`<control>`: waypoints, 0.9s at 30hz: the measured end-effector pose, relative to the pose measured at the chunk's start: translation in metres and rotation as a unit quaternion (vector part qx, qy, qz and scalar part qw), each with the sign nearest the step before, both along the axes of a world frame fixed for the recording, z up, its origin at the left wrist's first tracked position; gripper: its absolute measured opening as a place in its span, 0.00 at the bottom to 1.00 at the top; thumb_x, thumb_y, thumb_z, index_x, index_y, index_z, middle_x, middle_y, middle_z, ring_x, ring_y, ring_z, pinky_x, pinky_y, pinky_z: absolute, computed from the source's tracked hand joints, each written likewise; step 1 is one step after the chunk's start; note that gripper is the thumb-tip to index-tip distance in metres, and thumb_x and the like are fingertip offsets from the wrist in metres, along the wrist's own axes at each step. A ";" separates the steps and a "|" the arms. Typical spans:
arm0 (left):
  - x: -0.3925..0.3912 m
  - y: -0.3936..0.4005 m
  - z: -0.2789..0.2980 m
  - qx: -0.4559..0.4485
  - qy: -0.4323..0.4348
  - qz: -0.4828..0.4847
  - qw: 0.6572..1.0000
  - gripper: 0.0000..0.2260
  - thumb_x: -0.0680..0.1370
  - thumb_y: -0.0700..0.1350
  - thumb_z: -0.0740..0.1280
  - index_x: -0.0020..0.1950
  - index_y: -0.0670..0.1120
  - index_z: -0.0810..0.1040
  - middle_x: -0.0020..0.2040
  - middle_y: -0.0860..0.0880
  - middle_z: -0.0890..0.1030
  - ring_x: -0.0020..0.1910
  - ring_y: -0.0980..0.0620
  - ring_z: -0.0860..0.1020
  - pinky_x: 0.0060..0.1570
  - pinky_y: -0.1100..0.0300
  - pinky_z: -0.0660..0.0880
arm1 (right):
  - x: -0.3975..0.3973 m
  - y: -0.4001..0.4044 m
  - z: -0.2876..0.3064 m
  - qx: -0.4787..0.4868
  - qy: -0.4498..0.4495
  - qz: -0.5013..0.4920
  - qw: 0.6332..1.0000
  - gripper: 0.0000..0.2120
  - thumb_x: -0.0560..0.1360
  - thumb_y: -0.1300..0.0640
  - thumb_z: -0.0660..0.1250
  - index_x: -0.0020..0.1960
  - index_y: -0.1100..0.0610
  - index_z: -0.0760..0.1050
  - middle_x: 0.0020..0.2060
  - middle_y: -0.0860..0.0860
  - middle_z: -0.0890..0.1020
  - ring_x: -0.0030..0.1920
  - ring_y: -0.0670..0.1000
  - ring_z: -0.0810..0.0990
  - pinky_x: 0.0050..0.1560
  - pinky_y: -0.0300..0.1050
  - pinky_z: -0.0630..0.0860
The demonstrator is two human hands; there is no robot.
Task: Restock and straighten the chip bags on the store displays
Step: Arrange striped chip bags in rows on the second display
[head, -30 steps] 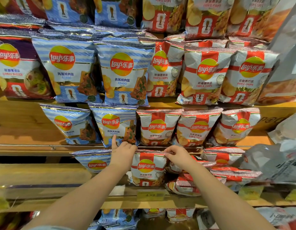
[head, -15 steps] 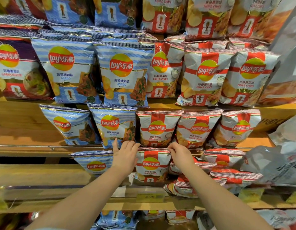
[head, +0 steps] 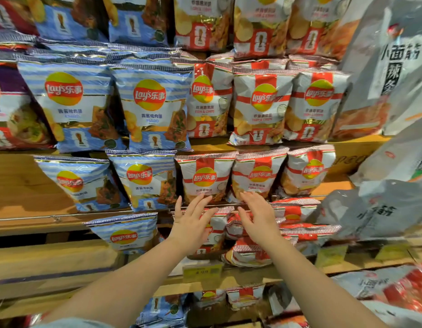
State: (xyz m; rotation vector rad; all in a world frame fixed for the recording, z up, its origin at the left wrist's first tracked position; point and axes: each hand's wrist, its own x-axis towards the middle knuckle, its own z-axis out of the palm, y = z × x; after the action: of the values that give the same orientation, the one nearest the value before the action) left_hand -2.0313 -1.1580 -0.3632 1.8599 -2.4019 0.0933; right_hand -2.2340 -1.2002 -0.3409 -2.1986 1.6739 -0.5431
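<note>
Reaching with my left hand (head: 192, 223) and right hand (head: 257, 216) open and empty; upper rows look tidy, red bags (head: 297, 230) below lie jumbled.

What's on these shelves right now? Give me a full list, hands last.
blue striped chip bags: at least seven, blue and white, left-centre columns on every tier.
red and white chip bags: a dozen or more, centre-right columns, some toppled on the lower tier.
purple chip bag: one, far left, cut off.
grey snack packs: several, grey-white with black lettering, right edge.
wooden shelves: several tiers, tan.
price tag: one, yellow, lower shelf edge.
left hand: open, fingers straight, over a lower red bag.
right hand: open, beside it.
</note>
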 end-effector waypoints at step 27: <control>-0.106 -0.063 0.001 0.096 -0.017 -0.128 0.987 0.15 0.81 0.51 0.59 0.66 0.49 0.73 0.62 0.50 0.75 0.62 0.49 0.72 0.59 0.55 0.67 | -0.058 0.070 -0.065 -0.193 0.138 -0.078 0.968 0.17 0.71 0.56 0.55 0.44 0.48 0.82 0.46 0.44 0.83 0.60 0.50 0.73 0.63 0.52 0.61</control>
State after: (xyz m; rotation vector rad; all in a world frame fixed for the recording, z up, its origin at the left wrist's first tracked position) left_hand -2.1369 -1.2213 -0.3625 1.6107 -2.7362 -0.1326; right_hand -2.2919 -1.1298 -0.4054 -2.5234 2.0438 -0.6766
